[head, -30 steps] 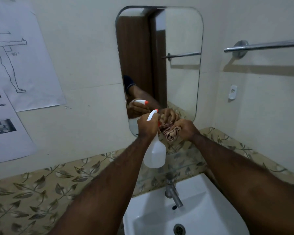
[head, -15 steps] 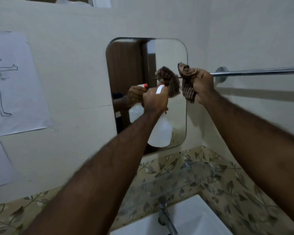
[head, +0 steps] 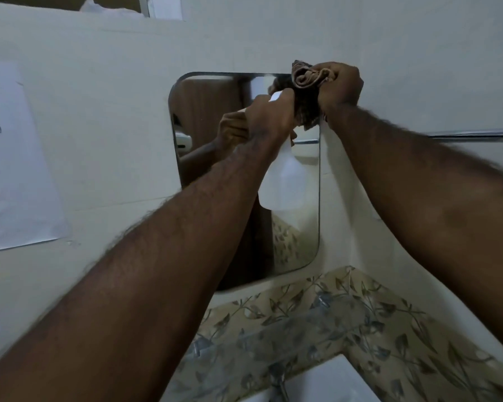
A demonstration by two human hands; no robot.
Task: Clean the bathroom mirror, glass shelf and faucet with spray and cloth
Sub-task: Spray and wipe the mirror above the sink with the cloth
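I am holding both arms raised toward the mirror (head: pixel 215 181) on the pale wall. My left hand (head: pixel 269 117) is closing around the neck of the white spray bottle (head: pixel 285 181), fingers wrapped tight; the bottle's body is hanging below my fist, in front of the mirror's right half, and its white nozzle tip is showing just above my knuckles. My right hand (head: pixel 339 85) is clenching the bunched checked cloth (head: pixel 305 79) at the mirror's upper right corner; one rolled end is sticking up past the mirror's top edge, and the rest is hanging down against the glass between my two hands. I cannot tell whether the cloth is pressing on the glass or only hanging before it. The mirror is reflecting my hand, the bottle and a brown door. Below the mirror, the glass shelf (head: pixel 317 323) is lying across the leaf-patterned tiles (head: pixel 404 343), blurred. The faucet (head: pixel 278 381) is standing at the bottom edge, above the white sink (head: pixel 331 384). A chrome towel bar (head: pixel 476 132) is running along the right wall, and a paper sheet (head: pixel 18 158) is hanging at the left.
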